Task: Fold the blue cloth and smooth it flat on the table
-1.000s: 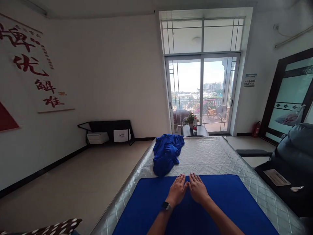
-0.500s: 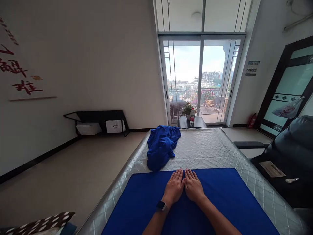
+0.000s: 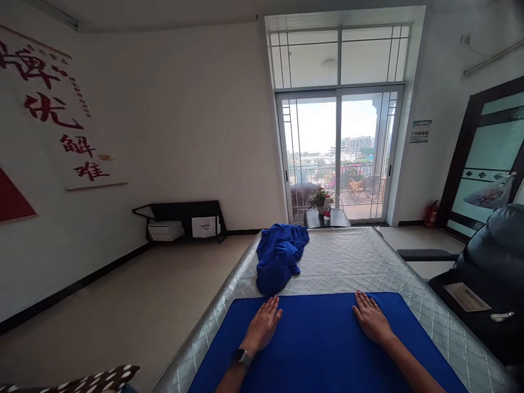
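Note:
A flat blue cloth [image 3: 319,338] lies spread over the near part of a silver quilted mattress [image 3: 347,256]. My left hand [image 3: 262,326] rests flat on the cloth's left side near its far edge, fingers stretched out; a watch is on that wrist. On the right side of the cloth, my right hand [image 3: 371,317] lies palm down with the fingers extended, close to the same far edge. Just beyond my left hand sits a crumpled blue cloth [image 3: 280,256] in a heap. Neither hand grips anything.
Behind the mattress stands a black chair [image 3: 327,218] with a water bottle [image 3: 327,208] and a potted plant [image 3: 319,197]. A dark armchair [image 3: 487,273] is close on the right. A polka-dot fabric item [image 3: 102,376] shows at lower left, and a black rack [image 3: 184,218] leans by the wall.
My hands have slid apart from the middle of the cloth, the left one leftward and the right one rightward. The camera view has tilted up a little.

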`<action>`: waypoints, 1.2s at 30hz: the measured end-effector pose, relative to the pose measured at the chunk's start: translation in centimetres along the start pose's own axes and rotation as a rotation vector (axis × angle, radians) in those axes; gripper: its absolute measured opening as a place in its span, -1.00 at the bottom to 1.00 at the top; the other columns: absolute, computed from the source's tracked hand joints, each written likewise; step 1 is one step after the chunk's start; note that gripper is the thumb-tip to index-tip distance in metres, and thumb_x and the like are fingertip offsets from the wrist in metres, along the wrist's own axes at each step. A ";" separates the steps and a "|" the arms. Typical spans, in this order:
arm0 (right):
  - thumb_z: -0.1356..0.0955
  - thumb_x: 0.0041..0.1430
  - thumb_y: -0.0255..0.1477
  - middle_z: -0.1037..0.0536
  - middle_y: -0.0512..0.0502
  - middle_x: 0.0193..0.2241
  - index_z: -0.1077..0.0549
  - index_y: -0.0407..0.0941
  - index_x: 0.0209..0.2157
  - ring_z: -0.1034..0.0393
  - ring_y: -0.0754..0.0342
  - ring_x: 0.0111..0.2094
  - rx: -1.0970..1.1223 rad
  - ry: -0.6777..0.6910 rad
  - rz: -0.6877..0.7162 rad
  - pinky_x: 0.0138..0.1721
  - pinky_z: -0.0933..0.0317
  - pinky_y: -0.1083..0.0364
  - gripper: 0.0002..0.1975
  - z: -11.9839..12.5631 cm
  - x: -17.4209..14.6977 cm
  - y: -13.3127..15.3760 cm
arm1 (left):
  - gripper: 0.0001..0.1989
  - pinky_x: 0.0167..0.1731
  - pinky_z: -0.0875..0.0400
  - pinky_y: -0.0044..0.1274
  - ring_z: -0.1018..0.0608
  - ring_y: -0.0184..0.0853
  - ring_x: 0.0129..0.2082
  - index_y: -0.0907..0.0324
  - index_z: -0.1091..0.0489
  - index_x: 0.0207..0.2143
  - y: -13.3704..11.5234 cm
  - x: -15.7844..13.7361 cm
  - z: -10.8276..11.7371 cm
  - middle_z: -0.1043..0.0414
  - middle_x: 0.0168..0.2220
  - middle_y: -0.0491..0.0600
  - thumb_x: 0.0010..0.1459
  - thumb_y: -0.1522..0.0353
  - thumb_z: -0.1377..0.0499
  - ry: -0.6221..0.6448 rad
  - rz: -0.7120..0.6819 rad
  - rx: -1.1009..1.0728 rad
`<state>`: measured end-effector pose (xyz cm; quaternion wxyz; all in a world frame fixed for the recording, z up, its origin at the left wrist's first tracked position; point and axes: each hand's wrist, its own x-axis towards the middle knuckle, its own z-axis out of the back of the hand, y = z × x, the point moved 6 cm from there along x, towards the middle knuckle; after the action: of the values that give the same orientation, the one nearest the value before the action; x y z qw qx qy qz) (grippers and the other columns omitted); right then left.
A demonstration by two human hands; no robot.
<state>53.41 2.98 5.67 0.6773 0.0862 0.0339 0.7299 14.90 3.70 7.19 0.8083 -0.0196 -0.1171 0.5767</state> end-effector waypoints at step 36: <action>0.00 0.26 -0.39 -0.07 -0.24 0.35 -0.12 -0.34 0.31 0.20 -0.09 0.38 -0.236 -0.145 -0.265 0.35 0.34 -0.13 -0.36 3.3 -1.6 -8.3 | -0.45 0.29 -0.08 -0.22 -0.18 -0.14 0.32 0.27 -0.15 0.30 7.5 -2.8 3.7 -0.14 0.33 0.10 0.32 0.29 0.15 -0.255 0.161 0.108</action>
<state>62.27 1.85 7.36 0.7736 0.0535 -0.0896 0.6250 6.28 3.20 9.06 0.7380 0.0880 -0.1859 0.6427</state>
